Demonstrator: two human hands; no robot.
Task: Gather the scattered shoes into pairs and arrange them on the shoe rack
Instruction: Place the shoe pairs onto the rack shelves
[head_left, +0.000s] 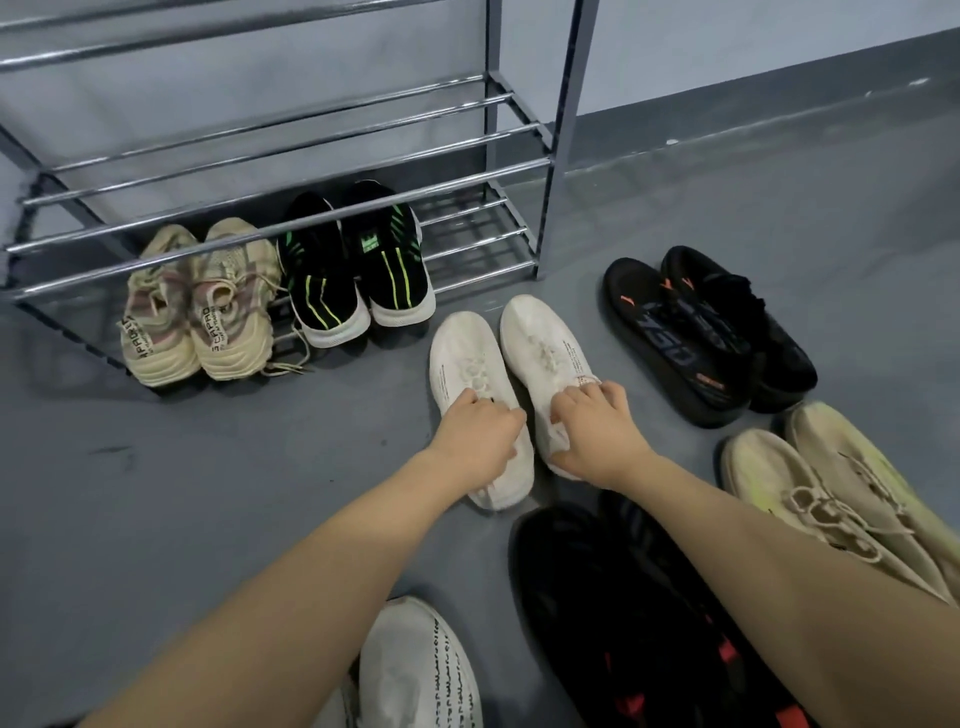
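Two white shoes stand side by side on the grey floor (208, 493), toes pointing toward the shoe rack (291, 171), just in front of the rack's front right corner post. The left hand (480, 439) lies over the rear half of the left white shoe (467, 364), fingers curled down around its collar and laces, so that the toe and forefoot stick out beyond the knuckles while the heel shows below the wrist. The right hand (597, 428) grips the right white shoe (540, 338) in the same way, fingers bent over the opening near the laces and the thumb low at the inner side by the heel; most of that shoe reaches forward past the fingertips. The two shoes are close together, with a narrow gap between them. At the front edge of the rack's lowest tier sit a beige striped pair (197, 306) toward the left and a black pair with green stripes (353, 270) just beside it, heels facing out. On the floor to the right of the rack stands a black pair with orange marks (706, 327), and nearer the right edge a cream pair (831, 493). Below the arms lie a dark shoe with red accents (623, 613) and a white shoe with black print (421, 670).
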